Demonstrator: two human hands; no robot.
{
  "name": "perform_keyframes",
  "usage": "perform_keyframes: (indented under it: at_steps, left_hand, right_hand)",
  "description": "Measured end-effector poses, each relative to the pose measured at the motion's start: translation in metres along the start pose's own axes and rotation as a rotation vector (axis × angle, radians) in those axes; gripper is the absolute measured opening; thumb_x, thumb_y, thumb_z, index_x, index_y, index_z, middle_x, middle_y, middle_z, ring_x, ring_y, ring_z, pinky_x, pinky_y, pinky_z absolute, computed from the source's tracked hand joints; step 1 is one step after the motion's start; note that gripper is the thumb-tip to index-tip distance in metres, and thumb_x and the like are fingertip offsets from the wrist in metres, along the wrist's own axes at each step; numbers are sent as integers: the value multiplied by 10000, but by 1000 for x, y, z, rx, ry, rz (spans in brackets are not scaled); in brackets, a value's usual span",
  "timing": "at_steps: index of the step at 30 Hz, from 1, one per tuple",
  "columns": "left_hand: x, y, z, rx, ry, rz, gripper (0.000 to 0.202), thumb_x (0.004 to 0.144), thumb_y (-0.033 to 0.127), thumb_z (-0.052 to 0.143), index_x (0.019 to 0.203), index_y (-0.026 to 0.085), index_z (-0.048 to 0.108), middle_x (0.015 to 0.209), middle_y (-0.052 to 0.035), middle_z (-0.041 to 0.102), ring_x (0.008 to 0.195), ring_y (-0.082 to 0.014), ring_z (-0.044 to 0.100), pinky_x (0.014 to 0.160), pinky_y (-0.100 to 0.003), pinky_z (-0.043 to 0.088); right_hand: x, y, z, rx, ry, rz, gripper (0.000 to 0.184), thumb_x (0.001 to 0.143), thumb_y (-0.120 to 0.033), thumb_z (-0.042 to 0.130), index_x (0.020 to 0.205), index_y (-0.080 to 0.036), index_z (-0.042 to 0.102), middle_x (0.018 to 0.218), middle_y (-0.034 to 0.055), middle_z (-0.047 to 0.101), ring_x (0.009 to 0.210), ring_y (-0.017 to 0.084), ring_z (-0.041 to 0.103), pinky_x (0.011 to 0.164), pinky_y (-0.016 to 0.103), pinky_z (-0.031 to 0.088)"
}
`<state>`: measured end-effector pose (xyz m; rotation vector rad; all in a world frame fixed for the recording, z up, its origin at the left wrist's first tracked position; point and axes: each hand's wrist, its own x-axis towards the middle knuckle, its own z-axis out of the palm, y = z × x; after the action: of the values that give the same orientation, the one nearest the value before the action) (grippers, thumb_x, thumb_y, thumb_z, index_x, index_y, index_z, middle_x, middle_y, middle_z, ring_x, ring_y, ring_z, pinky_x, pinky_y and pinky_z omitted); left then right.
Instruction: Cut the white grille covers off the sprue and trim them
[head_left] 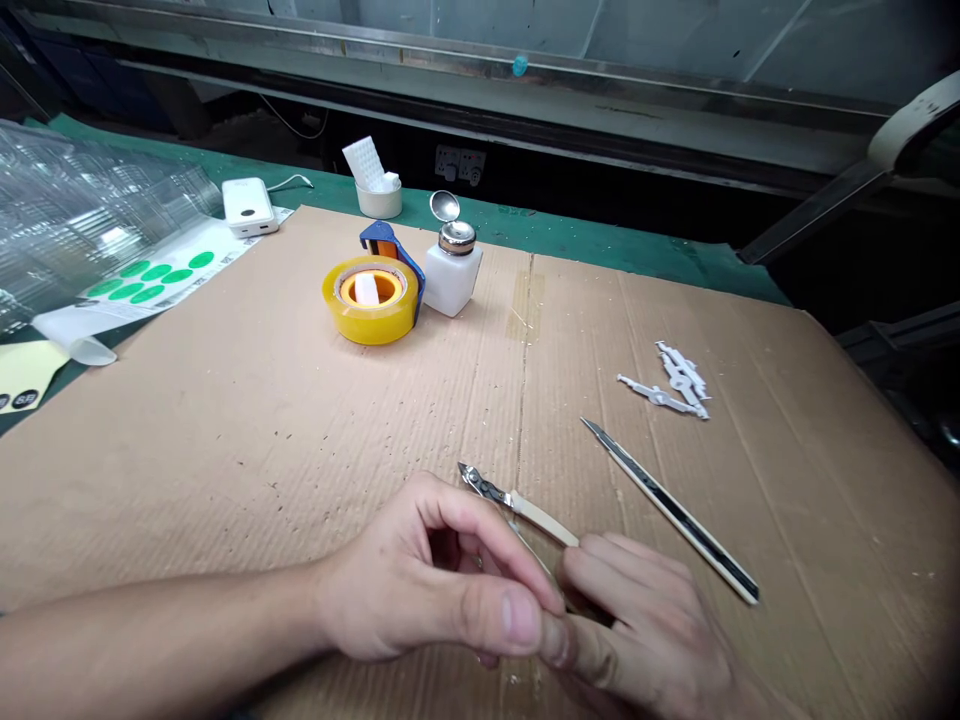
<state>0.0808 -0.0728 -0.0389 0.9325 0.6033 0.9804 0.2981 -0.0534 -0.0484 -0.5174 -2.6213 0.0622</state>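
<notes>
My left hand (pixel 442 580) is closed, with thumb and index finger pinched together. Its fingertips meet those of my right hand (pixel 645 630), whose fingers are curled. Whatever the two hands pinch is hidden or too small to make out. A pair of nippers (pixel 538 515) with cream handles points away from me just beyond the hands. Its handle ends disappear behind my right hand, and I cannot tell if that hand grips them. To the right lies a slim utility knife (pixel 671 512), blade tip away. Several white plastic parts (pixel 679 385) lie farther back.
On the cardboard (pixel 262 450) stand a yellow tape roll (pixel 371 325) with a blue dispenser and a white pump bottle (pixel 452 275) with its metal lid up. Behind are a white tub (pixel 379 200) and a power bank (pixel 249 207). Clear plastic trays (pixel 90 200) and green stickers (pixel 157 272) fill the left.
</notes>
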Motion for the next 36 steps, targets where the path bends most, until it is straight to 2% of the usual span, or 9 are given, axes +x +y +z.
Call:
perform_keyframes:
  at_steps: [3,6,9,14,17,24,30,33,36]
  left_hand:
    - [0,-2,-1,-32,13,-35,272,703,425,838,801,180,773,700,-38,688,706,-150,626,689,-285,493]
    - [0,-2,-1,-74,24,-66,223,700,376,848,790,185,775,710,-40,695,766,-172,653,727,-300,507]
    - [0,-1,0,-94,21,-65,151,711,295,843,792,185,780,708,-36,696,723,-147,640,714,-284,513]
    - [0,0,0,-186,-30,-106,89,753,201,803,841,197,787,715,-13,678,559,-65,580,575,-198,495]
    - [-2,0,-1,-213,-52,-125,97,764,180,790,858,203,788,729,-9,672,544,-47,566,544,-166,488]
    - [-2,-1,0,-187,-45,-119,107,765,201,786,871,212,789,756,-30,681,651,-108,625,587,-211,506]
    - [-2,1,0,-151,-51,-83,152,754,137,763,875,225,788,742,-16,684,600,-87,586,574,-213,494]
    - [-1,2,2,-98,-27,-40,139,726,119,776,838,202,787,713,-22,690,633,-102,594,615,-229,495]
    - [0,3,3,-124,-5,-73,86,717,165,803,797,165,771,687,-34,676,659,-117,600,603,-225,484]
  right_hand:
    - [-1,0,3,-6,21,20,664,984,-160,443,1533,-400,156,559,-71,378,525,133,340,501,252,236]
    - [-2,1,5,-23,31,23,684,990,-158,446,1542,-376,104,551,-72,373,521,143,325,494,258,225]
    - [-2,1,5,-25,19,9,669,1000,-158,429,1546,-361,98,550,-71,372,521,146,328,493,263,224]
    - [1,0,2,-26,6,9,726,952,-60,427,1549,-345,129,547,-74,372,520,143,321,498,262,227]
    - [2,-1,2,-19,-5,20,712,948,-60,425,1544,-352,167,551,-74,368,518,141,321,496,261,228]
    - [4,0,0,7,20,-2,662,946,-65,433,1531,-318,254,546,-73,368,513,134,317,492,263,222]
    - [1,-1,3,27,18,18,699,927,-54,448,1530,-345,245,550,-73,353,516,138,297,497,267,209]
    - [-2,-5,3,137,-50,74,658,945,-131,458,1519,-382,258,583,-57,400,544,143,343,515,263,244]
    - [-3,-11,-3,363,-137,182,614,958,-196,453,1501,-422,281,661,-32,478,617,151,456,584,269,363]
